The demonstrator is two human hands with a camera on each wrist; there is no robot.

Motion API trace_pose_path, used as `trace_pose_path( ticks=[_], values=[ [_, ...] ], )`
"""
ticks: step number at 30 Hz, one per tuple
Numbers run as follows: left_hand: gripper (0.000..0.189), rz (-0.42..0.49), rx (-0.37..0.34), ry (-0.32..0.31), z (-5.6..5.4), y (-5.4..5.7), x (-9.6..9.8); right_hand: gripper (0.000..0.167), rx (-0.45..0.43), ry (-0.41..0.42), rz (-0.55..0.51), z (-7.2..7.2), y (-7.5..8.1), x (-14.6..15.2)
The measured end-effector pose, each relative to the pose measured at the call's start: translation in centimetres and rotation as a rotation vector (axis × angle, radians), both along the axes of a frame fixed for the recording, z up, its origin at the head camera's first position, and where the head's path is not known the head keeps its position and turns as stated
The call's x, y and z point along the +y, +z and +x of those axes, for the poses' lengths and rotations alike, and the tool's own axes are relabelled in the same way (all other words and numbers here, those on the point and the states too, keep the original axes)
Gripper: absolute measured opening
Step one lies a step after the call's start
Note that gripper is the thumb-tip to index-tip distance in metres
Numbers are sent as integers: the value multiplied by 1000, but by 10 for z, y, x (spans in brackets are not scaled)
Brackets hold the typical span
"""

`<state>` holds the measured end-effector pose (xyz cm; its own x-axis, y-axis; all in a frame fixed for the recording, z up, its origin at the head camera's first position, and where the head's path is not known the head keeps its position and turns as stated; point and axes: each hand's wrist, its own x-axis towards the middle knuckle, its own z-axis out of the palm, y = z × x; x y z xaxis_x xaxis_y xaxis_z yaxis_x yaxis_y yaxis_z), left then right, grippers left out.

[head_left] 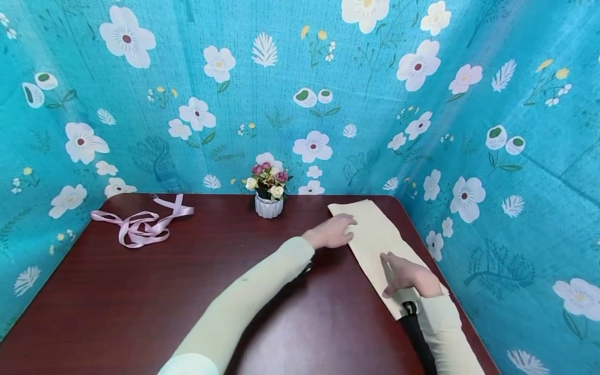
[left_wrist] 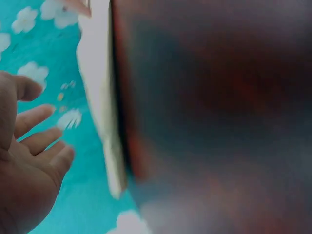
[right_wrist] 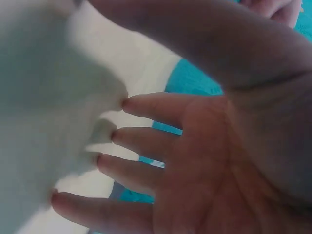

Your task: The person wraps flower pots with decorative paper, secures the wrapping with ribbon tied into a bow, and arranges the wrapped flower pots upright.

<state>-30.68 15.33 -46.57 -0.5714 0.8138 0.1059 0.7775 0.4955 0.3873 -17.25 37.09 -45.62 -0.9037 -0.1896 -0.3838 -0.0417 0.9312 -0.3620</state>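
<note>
A cream folded sheet, which looks like cloth [head_left: 377, 232], lies lengthwise along the table's right side. My left hand [head_left: 332, 232] hovers by its left edge near the far end. In the left wrist view that hand's fingers [left_wrist: 41, 141] are spread and relaxed, apart from the cloth's edge [left_wrist: 105, 97]. Over the nearer half is my right hand [head_left: 405, 273], thumb apart from the fingers. The right wrist view shows its extended fingers [right_wrist: 151, 109] with their tips against the cream surface [right_wrist: 131, 53]; nothing is gripped there.
A tangled pink ribbon [head_left: 145, 226] lies at the far left of the dark red table [head_left: 225, 250]. At the back middle stands a small white pot [head_left: 269, 206] of artificial flowers [head_left: 269, 181]. A blue floral curtain [head_left: 262, 114] encloses the back and sides.
</note>
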Motion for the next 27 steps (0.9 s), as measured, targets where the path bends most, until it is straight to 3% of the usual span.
trace_pose_path(
  ticks=[6,9,15,27],
  values=[
    [51,-118,3,-20,7,-23,44,108,41,13,57,-3,-8,-8],
    [56,-186,-31,-8,12,-29,48,108,34,2,64,-2,-10,-12],
    [62,-266,-160,84,17,-31,43,107,27,13,90,2,-10,-19],
    [56,-366,-39,31,19,-29,39,108,13,34,62,7,-6,-29]
  ],
)
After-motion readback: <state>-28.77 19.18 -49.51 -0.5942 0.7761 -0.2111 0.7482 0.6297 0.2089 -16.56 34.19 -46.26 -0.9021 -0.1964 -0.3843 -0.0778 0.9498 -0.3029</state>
